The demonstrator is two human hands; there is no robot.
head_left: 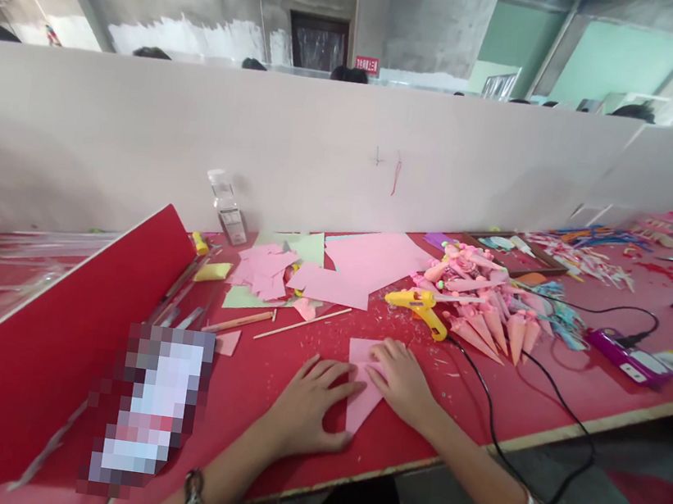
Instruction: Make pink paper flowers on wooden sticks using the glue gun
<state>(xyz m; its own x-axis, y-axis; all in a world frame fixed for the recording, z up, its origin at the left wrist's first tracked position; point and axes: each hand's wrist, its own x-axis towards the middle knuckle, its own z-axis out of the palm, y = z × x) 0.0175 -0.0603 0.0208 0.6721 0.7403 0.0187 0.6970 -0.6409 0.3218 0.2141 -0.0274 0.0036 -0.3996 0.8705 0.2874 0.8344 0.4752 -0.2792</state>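
Observation:
A small sheet of pink paper point(359, 408) lies on the red tabletop in front of me. My right hand point(403, 381) rests over its upper right part, fingers lightly bent and pressing on it; some fingertips hide part of the surface. My left hand point(313, 406) is open at the sheet's left side, thumb apart from the fingers, with fingertips touching its edge. Beyond my right hand are a yellow glue gun point(419, 306) and a heap of pink paper cones point(493, 310). Larger pink sheets point(372, 265) and a pile of cut pink pieces point(266, 267) lie farther back.
A red board point(73, 317) leans at the left beside a pixelated, phone-like object point(151, 409). Thin sticks point(302, 324) and a clear bottle point(229, 209) are near the white partition point(300, 148). A purple power strip point(629, 357) with black cables sits right.

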